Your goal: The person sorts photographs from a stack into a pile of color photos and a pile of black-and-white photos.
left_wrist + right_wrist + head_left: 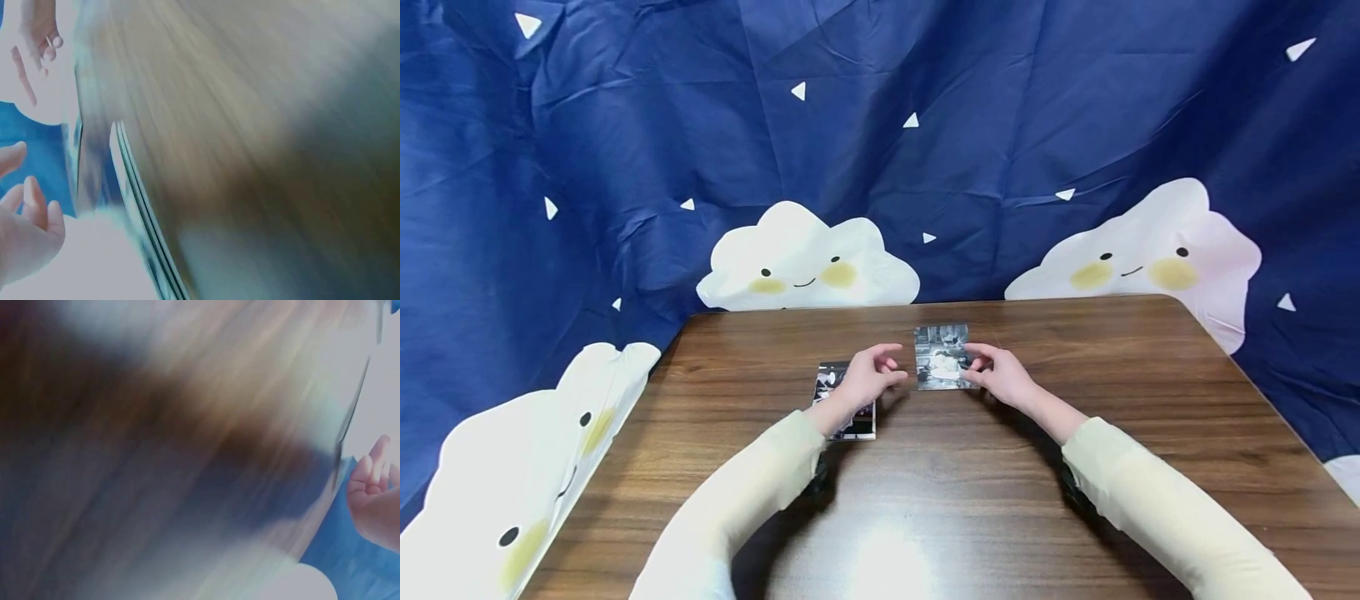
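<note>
Head view: left hand [870, 375], right hand [1002, 377], both loosely parted, empty.
One photo [938, 358] by the right; one photo stack [862, 425] beneath the left.

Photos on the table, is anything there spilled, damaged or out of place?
Nothing stands out: no spill or damage shows. The single photo lies nearly straight by the right hand; the photo pile sits apart, partly hidden by the left hand, so that part can't be checked.

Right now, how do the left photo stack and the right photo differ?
Thickness: left photo stack shows layered edges; right photo looks thin.
Cover: left hand hides part of the stack; right photo mostly exposed.
Position: right photo farther back than the stack.
Both show printed pictures.
</note>
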`<move>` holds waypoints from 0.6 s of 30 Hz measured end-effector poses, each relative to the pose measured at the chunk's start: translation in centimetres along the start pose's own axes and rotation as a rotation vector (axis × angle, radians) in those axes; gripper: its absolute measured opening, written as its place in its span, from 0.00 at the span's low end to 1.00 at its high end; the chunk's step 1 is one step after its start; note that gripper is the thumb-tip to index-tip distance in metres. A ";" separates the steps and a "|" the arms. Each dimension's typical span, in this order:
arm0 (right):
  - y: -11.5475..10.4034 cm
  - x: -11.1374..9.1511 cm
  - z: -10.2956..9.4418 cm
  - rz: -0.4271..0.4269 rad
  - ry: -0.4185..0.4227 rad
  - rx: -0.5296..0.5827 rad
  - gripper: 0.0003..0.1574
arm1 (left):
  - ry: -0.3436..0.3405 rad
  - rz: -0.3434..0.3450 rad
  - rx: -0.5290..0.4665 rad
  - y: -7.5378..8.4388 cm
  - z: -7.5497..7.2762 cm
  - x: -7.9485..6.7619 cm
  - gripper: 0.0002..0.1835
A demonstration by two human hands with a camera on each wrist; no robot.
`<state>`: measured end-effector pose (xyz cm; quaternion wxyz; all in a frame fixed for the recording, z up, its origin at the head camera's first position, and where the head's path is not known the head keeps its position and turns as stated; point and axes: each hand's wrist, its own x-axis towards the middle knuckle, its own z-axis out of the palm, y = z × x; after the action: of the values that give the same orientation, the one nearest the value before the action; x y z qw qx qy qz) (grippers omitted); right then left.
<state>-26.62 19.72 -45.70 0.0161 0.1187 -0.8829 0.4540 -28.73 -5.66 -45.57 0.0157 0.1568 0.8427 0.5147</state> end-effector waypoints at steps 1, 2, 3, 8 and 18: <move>-0.3 0.0 0.2 -0.009 0.000 0.010 0.30 | 0.009 0.024 -0.008 -0.2 -0.6 -0.4 0.24; -0.6 -0.1 0.5 -0.018 -0.003 0.024 0.30 | 0.013 0.038 -0.021 0.3 -1.4 -1.1 0.24; -0.9 -0.2 0.7 -0.030 -0.008 0.038 0.30 | 0.017 0.051 -0.031 0.2 -2.0 -1.6 0.23; -2.3 -0.9 2.5 -0.053 -0.041 0.116 0.30 | 0.066 0.088 -0.038 -0.9 -4.7 -4.7 0.22; -5.2 -1.3 6.6 -0.025 -0.137 0.150 0.32 | 0.217 0.028 0.069 -4.5 -8.6 -7.5 0.23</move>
<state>-23.65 11.72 -45.57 -0.0478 0.1613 -0.8440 0.5092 -24.31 -17.10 -46.47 -0.0886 0.1124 0.8545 0.4994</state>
